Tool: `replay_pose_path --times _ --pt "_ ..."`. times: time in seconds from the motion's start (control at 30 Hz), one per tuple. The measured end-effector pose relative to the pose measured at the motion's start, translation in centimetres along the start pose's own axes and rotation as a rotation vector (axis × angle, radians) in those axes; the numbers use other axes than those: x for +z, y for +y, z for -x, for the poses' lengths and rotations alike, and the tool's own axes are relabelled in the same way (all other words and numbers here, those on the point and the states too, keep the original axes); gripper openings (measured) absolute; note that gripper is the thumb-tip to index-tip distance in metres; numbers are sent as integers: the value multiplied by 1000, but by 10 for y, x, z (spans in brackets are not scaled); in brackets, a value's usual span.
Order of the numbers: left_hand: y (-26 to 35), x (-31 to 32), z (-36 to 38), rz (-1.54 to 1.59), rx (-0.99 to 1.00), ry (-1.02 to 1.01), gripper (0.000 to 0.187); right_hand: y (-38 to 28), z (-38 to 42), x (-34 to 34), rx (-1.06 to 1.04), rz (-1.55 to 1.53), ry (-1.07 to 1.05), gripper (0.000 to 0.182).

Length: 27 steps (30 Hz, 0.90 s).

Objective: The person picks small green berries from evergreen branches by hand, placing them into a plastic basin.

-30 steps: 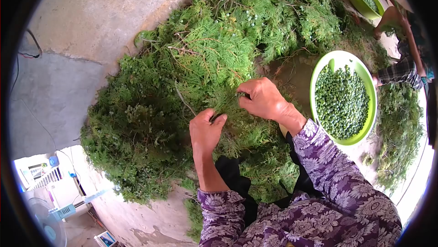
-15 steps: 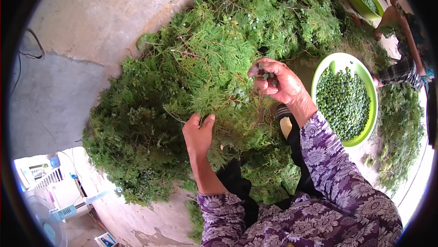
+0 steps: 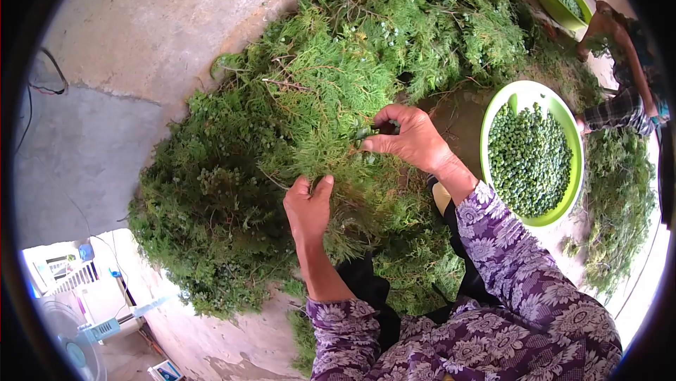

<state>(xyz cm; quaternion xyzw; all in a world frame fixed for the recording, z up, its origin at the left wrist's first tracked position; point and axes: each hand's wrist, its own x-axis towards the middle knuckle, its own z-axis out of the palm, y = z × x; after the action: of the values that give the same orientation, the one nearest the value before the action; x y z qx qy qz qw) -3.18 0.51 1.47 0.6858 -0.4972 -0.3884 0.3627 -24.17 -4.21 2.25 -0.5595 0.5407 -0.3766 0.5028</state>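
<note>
My left hand [image 3: 308, 206] is closed on the stem of a leafy green branch [image 3: 317, 141], low in the middle of the view. Up and to the right of it, my right hand [image 3: 408, 139] has its thumb and fingers around small green berries at the branch's right edge. Its palm and part of the berries are hidden. Beside my right forearm stands a light green basin [image 3: 577, 163] holding many round green berries [image 3: 528, 163].
A large heap of cut branches [image 3: 211, 219] spreads under and around both hands. Another green basin [image 3: 556, 9] is at the top right, near a co-worker [image 3: 623, 64]. At the lower left stands a fan [image 3: 74, 346] on the floor.
My right hand has moved left and slightly down, from above the heap to the branch's berries. My left hand has barely shifted and keeps its hold.
</note>
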Motion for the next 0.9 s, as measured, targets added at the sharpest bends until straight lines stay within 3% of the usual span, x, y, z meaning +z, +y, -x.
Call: replay_pose_path --times 0.3,0.6,0.67,0.87,0.9 --pt "2 3 2 64 2 -28 20 -10 9 4 -161 154 84 42" --pt "-5 3 1 5 18 -37 19 -8 9 7 -244 223 119 30" --pt "6 6 5 70 16 -61 18 -7 7 7 -337 228 188 20" --pt "9 4 9 50 -1 -72 11 8 -2 4 -421 399 349 19" --pt "6 0 9 -31 -8 -36 9 4 -4 -5 -213 172 365 19"
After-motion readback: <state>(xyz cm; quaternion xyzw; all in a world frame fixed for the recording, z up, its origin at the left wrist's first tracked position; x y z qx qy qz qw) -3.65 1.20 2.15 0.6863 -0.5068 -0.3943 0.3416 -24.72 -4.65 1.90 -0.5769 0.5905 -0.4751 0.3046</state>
